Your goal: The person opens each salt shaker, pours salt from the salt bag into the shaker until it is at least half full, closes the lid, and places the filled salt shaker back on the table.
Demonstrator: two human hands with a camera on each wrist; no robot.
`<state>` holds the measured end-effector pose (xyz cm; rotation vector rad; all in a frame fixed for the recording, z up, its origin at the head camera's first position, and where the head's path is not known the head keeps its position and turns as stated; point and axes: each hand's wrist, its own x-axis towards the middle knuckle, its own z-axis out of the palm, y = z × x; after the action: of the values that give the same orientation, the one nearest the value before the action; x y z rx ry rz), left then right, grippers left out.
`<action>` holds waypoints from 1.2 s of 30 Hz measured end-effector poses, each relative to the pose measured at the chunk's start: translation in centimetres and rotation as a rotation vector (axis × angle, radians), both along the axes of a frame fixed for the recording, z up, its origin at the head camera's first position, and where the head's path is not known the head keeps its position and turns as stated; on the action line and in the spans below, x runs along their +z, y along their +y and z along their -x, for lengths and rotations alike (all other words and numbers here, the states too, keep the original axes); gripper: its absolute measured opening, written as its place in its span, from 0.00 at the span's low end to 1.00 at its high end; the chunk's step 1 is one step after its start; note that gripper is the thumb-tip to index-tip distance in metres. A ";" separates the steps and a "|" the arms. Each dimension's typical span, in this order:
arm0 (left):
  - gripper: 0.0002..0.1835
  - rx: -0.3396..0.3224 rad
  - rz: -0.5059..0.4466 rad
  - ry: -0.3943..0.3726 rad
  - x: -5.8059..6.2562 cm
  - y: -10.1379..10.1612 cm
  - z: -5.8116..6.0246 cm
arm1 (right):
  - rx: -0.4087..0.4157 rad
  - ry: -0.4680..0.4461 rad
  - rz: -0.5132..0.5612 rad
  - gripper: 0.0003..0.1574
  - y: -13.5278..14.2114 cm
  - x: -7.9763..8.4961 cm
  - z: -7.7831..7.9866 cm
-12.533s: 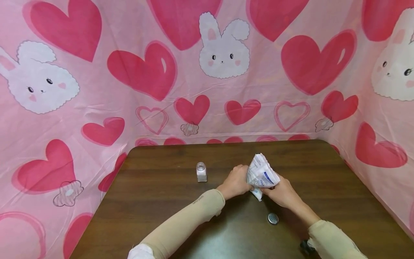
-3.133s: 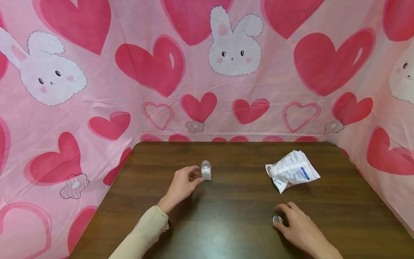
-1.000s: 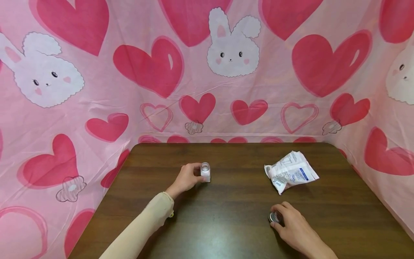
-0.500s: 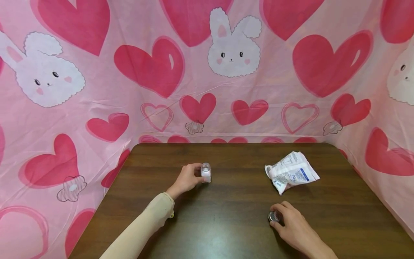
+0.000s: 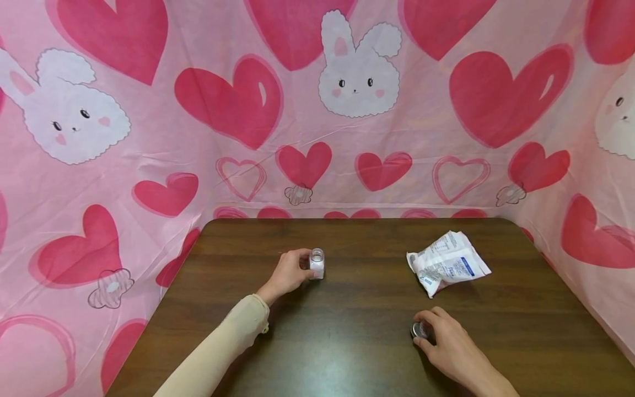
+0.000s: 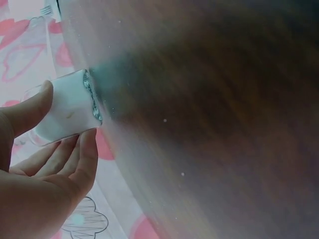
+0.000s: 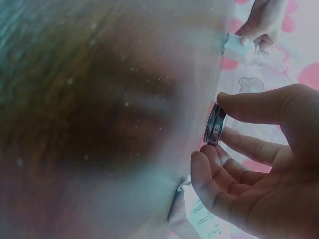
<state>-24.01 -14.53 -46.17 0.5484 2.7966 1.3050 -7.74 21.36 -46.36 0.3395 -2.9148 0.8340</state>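
A small clear glass shaker jar [image 5: 317,268] with white powder inside stands upright, its mouth uncovered, left of the table's middle. My left hand [image 5: 288,273] grips it from the left, thumb on the near side; the left wrist view shows the jar [image 6: 69,110] between thumb and fingers, its base at the tabletop. Nearer me on the right, my right hand [image 5: 455,347] pinches a round metal lid [image 5: 419,330] by its rim. In the right wrist view the lid [image 7: 215,125] sits between thumb and fingertips, close to the table surface.
A crumpled white packet [image 5: 450,266] with blue print lies at the right, beyond my right hand. The dark wooden table [image 5: 347,314] has rounded far corners. Pink fabric [image 5: 377,127] with hearts and rabbits hangs behind it and along both sides.
Earlier both hands held the packet; it now lies on the table at right. Since then my left hand has gripped the jar and my right has pinched the lid. Almost nothing moved in the last second.
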 end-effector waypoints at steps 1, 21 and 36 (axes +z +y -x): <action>0.25 0.003 0.004 0.000 0.0 0.0 0.0 | 0.000 -0.004 0.000 0.21 0.0 0.0 0.0; 0.25 -0.060 0.052 0.018 0.2 0.0 0.1 | 0.001 -0.010 0.055 0.21 0.2 0.4 0.5; 0.28 -0.086 0.041 0.017 0.1 0.2 0.0 | 0.018 0.050 0.074 0.20 -0.3 1.0 1.6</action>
<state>-24.05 -14.33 -46.02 0.6726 2.7729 1.2297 -9.39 21.11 -45.39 0.3758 -2.8308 0.9189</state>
